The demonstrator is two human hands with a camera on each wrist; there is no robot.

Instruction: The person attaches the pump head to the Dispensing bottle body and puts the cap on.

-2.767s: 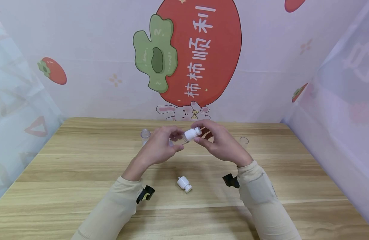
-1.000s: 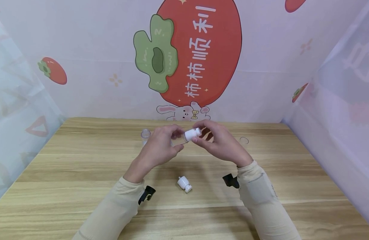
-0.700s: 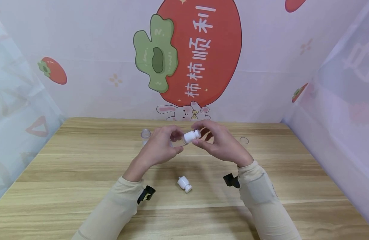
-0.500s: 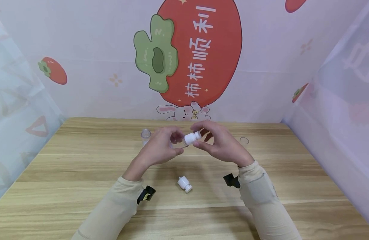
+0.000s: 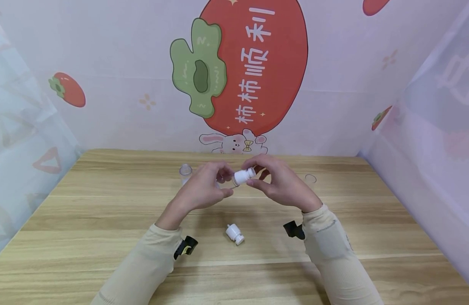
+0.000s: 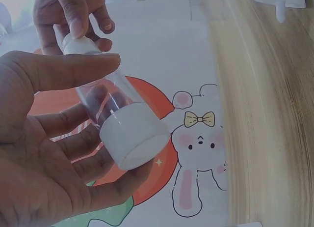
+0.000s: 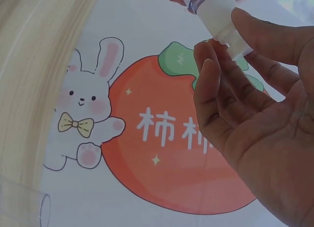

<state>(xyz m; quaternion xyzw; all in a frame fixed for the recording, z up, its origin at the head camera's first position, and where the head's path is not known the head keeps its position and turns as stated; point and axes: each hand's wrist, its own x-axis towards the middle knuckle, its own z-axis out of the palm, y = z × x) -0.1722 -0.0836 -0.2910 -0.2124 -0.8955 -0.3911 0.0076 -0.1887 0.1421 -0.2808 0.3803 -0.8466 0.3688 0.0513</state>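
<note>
A small pump bottle with a clear body, a white base (image 6: 135,136) and a white pump head (image 5: 244,175) is held tilted above the table. My left hand (image 5: 204,186) grips the clear body, thumb on one side and fingers on the other. At the pump-head end, my right hand (image 5: 278,180) pinches the white top with thumb and fingertips; in the right wrist view the thumb (image 7: 270,38) lies against it. My left hand hides much of the body in the head view. A second white pump head (image 5: 234,234) lies loose on the table below the hands.
Behind my left hand a clear bottle (image 5: 185,170) stands partly hidden on the wooden table (image 5: 104,220). A thin clear cap-like cylinder (image 5: 310,178) stands right of my right hand. A printed cloth (image 5: 124,114) hangs along the back and sides.
The bottle's white pump-head end has sunk slightly in the head view. My right fingers have shifted a little on the top; my left hand keeps its grip. The loose pump head has not moved.
</note>
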